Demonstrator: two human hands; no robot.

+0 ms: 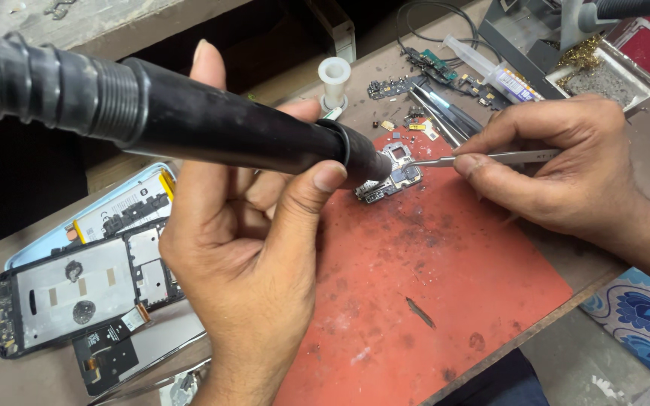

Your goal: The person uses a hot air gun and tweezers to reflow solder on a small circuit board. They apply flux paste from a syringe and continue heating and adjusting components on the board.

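A grey, dusty worktop (9, 376) is seen from above, and a stained red mat (430, 301) is laid on its middle part. At the left of the mat, an opened phone frame (77, 293) is placed, with a second phone body (126, 203) showing its battery just behind it. A black hot-air handle (212, 124) with a ribbed hose is held across the view by the left hand (242, 256); the fingers (317, 188) of this hand are wrapped tightly around the handle, and its nozzle is pointed down at a small circuit board (393, 177). The board is lying on the upper part of the mat, between both hands. Metal tweezers (490, 158) are pinched by the closed fingers of the right hand (566, 173), and their tip is touching the board. Behind the hands, a metal tray (615, 83), a syringe (490, 71), a white spool (334, 79) and loose board parts (430, 71) are seen on the worktop.
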